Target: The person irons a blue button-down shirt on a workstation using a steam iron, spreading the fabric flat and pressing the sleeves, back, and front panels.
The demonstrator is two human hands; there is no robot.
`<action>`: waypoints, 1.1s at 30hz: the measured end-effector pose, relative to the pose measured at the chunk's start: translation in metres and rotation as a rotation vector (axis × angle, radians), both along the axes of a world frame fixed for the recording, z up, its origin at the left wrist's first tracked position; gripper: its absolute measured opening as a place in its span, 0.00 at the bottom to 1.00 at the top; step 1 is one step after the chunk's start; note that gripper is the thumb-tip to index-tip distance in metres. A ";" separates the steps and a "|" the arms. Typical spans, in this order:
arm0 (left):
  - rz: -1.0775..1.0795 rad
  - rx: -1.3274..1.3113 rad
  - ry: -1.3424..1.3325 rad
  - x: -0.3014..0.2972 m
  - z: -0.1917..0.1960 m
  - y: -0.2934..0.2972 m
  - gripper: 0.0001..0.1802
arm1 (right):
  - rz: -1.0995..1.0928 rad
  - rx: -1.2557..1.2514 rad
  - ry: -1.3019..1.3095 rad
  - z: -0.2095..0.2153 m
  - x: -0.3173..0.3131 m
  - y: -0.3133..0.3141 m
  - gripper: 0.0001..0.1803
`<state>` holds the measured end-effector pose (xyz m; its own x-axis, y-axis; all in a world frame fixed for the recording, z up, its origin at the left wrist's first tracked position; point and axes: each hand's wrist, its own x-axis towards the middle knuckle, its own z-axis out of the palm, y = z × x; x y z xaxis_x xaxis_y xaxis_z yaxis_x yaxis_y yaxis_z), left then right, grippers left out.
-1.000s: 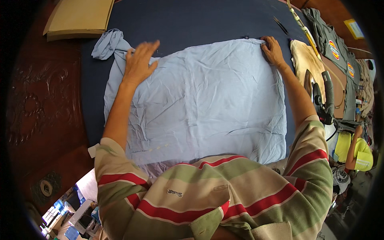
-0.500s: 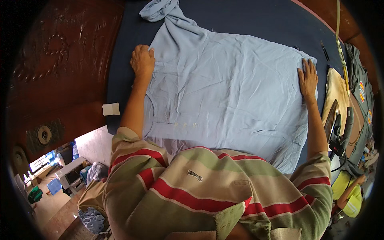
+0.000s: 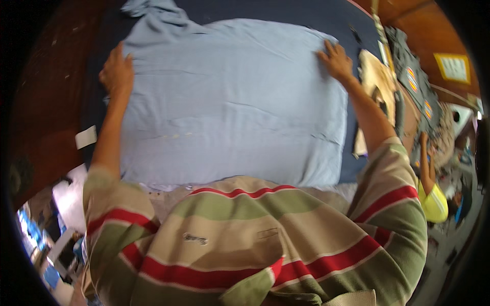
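A light blue shirt [image 3: 235, 102] lies spread across a dark blue table cover [image 3: 204, 11], with a few shallow creases in it. Its bunched sleeve [image 3: 158, 15] sits at the far left. My left hand [image 3: 117, 74] rests at the shirt's left edge, below that sleeve, forefinger stretched out and thumb apart; its other fingers are slightly blurred. At the far right corner of the shirt, my right hand [image 3: 337, 61] presses down with its fingers spread. The shirt's near edge reaches almost to my body.
On the right stand an iron [image 3: 399, 109] and a tan cloth [image 3: 375, 76], beside dark garments [image 3: 408, 66]. A small white block [image 3: 86, 137] lies at the left table edge. Dark snips [image 3: 356, 34] lie at the far right. Another person in yellow [image 3: 434, 201] is farther right.
The view has shifted, so the shirt and both hands appear farther left and higher. The shirt looks smoother, with fewer wrinkles. Both hands remain at its left and right sides.
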<state>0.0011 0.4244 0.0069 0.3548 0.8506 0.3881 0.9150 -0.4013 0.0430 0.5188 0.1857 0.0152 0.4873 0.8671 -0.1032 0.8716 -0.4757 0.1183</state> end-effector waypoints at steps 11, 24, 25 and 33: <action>0.325 -0.241 0.110 -0.030 -0.031 -0.182 0.27 | 0.131 0.260 0.003 -0.014 -0.053 -0.133 0.33; 0.448 -0.069 -0.118 -0.041 -0.029 -0.204 0.24 | -0.209 0.162 -0.223 0.110 0.090 -0.196 0.41; 0.433 -0.073 -0.167 -0.036 -0.030 -0.198 0.24 | -0.069 0.347 0.013 0.090 0.138 -0.221 0.42; 0.558 -0.123 -0.288 -0.041 -0.032 -0.196 0.16 | -0.616 0.368 0.773 0.108 0.147 -0.206 0.17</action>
